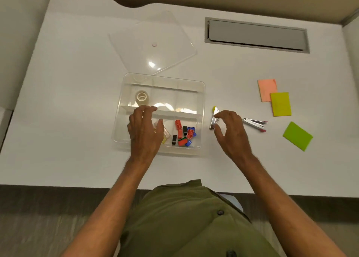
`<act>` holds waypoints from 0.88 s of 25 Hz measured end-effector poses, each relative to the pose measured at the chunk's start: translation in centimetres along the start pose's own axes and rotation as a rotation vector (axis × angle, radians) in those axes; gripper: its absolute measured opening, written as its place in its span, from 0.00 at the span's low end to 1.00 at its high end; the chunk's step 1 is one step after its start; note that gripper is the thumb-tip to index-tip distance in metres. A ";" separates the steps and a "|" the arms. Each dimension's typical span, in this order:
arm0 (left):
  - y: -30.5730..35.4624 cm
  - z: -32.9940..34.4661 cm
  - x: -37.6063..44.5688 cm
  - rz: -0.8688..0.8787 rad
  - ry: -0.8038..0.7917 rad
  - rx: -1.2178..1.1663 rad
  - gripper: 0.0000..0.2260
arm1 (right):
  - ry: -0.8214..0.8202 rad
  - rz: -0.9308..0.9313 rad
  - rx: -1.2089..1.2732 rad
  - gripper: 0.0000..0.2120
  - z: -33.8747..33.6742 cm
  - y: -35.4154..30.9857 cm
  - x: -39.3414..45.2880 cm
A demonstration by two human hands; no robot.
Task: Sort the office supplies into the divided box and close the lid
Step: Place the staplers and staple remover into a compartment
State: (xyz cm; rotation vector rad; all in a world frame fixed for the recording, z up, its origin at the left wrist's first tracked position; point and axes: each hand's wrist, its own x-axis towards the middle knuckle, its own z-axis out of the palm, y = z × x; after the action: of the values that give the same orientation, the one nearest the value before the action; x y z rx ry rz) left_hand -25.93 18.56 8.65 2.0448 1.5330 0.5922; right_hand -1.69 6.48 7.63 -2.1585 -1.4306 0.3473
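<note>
The clear divided box sits in the middle of the white desk. A tape roll lies in a back left compartment, and several coloured clips fill the front right one. My left hand hovers over the front left compartment with its fingers apart. It partly covers a small clear case with yellow contents. My right hand is just right of the box, and its spread thumb and forefinger bracket a silver stapler with a yellow end. The clear lid lies flat behind the box.
A staple remover lies right of my right hand. Further right are a pink sticky pad, a yellow pad and a green pad. A grey cable hatch is set into the desk at the back right.
</note>
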 end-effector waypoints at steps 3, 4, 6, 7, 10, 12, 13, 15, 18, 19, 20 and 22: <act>5.2 3.0 -1.1 0.118 -0.075 -0.063 0.17 | -0.017 0.186 -0.083 0.26 -1.8 7.3 -1.0; 6.9 4.1 -1.4 0.167 -0.102 -0.081 0.17 | -0.083 0.267 -0.100 0.32 -2.5 9.3 -1.0; 9.8 6.2 -1.8 0.243 -0.167 -0.146 0.17 | -0.249 0.351 -0.153 0.41 -3.2 12.1 -0.8; 11.1 7.3 -1.9 0.261 -0.214 -0.173 0.18 | -0.306 0.347 -0.185 0.42 -3.4 13.0 -0.7; 14.0 11.2 -1.6 0.252 -0.408 -0.120 0.25 | -0.298 0.294 -0.221 0.36 -3.8 14.9 -1.0; 14.9 13.9 -1.0 0.205 -0.499 0.035 0.30 | -0.222 0.273 -0.189 0.29 -3.9 15.8 -1.7; 15.2 15.1 -0.7 0.180 -0.517 0.117 0.32 | -0.194 0.268 -0.178 0.27 -3.9 16.3 -2.1; 15.6 17.3 -0.4 0.129 -0.512 0.243 0.35 | -0.161 0.262 -0.169 0.23 -4.3 17.1 -2.9; 15.7 19.4 -0.4 0.024 -0.424 0.403 0.36 | -0.147 0.259 -0.161 0.17 -5.2 17.9 -3.7; 15.6 19.9 -0.5 -0.015 -0.378 0.439 0.35 | -0.158 0.256 -0.154 0.16 -5.6 18.3 -4.0; 15.6 20.2 -0.5 -0.048 -0.334 0.442 0.33 | -0.175 0.255 -0.147 0.14 -5.9 18.5 -4.3; 15.8 20.5 -0.5 -0.098 -0.288 0.359 0.24 | -0.224 0.273 -0.128 0.13 -6.5 18.9 -4.5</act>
State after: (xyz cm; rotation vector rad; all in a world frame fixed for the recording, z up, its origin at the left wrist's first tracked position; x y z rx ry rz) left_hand -1.72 11.54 2.71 2.1777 1.6384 -0.0232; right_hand 14.29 -5.18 2.21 -2.4913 -1.3029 0.6291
